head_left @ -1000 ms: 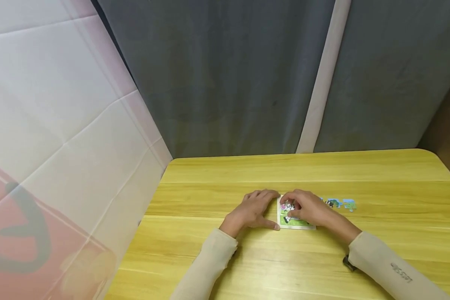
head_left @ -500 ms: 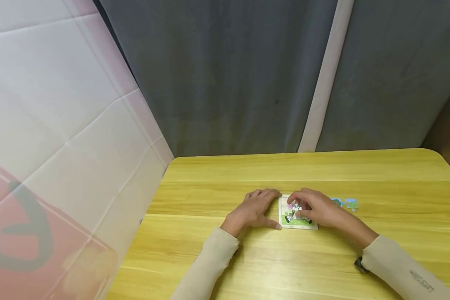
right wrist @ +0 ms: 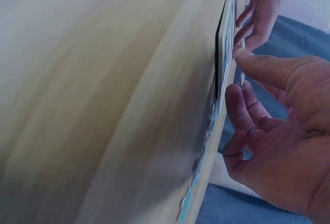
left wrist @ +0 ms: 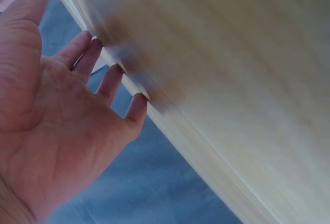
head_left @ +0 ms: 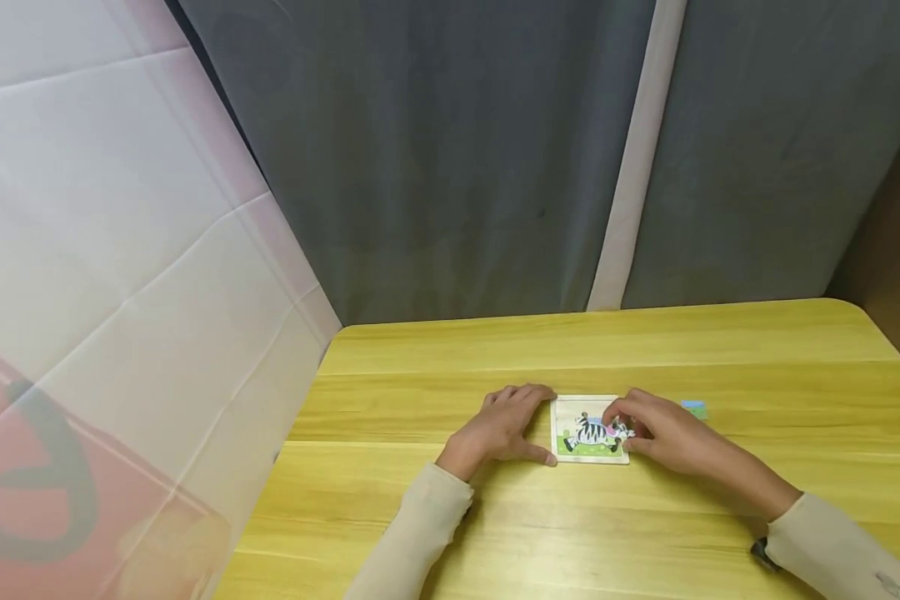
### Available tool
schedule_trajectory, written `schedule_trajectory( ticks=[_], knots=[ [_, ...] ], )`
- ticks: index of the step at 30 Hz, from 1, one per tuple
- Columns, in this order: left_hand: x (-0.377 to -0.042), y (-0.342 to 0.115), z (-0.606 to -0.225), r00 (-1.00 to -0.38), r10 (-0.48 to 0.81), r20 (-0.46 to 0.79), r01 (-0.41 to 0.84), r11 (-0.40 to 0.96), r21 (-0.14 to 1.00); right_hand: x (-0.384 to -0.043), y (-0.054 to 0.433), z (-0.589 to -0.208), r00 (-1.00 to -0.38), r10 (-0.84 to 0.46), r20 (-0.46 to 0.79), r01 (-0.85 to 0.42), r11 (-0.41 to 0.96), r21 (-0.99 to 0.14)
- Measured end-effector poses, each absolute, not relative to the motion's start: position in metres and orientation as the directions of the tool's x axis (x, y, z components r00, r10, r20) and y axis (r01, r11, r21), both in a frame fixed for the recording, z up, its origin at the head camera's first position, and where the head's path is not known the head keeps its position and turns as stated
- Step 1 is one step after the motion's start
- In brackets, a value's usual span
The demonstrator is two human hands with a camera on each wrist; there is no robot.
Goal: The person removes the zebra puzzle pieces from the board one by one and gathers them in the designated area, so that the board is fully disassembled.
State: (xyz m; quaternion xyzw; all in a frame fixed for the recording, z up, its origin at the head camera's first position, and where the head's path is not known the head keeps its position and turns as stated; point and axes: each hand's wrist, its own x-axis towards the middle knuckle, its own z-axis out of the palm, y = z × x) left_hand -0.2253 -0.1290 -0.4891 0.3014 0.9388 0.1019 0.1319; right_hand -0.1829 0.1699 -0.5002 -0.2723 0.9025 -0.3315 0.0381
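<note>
A small framed jigsaw puzzle (head_left: 567, 402) with a running zebra lies on the table. My left hand (head_left: 498, 425) is spread along its left edge, thumb near the lower corner and fingertips at the upper one. In the left wrist view the fingers (left wrist: 110, 84) look extended. Over the right side of the frame, my right hand (head_left: 663, 429) pinches a thin puzzle piece (right wrist: 242, 78), seen edge-on in the right wrist view. From the head view, a pink and white zebra head shows at its fingertips.
Loose puzzle pieces (head_left: 694, 408) in blue and green lie right of the frame, partly hidden behind the right hand. The yellow wood-grain table (head_left: 435, 350) ends at a grey curtain (head_left: 450, 167). A pale printed cloth (head_left: 157, 292) hangs at the left.
My right hand has moved right with the puzzle piece, from over the middle of the frame to its right side, uncovering the zebra's body. The left hand has stayed at the left edge.
</note>
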Motion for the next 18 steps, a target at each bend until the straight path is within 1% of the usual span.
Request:
schedule_trajectory(
  ticks=[9,18],
  knots=[
    [-0.226,-0.127,-0.489,-0.779,0.598,-0.186,0.547,0.794,0.264,-0.179,0.191,-0.504,-0.850,-0.512,0.124,-0.473,0.638,-0.608],
    [-0.223,-0.129,-0.488,-0.786,0.589,-0.185,0.532,0.798,0.284,-0.182,0.193,-0.508,-0.850,-0.517,0.100,-0.469,0.657,-0.590]
  ],
)
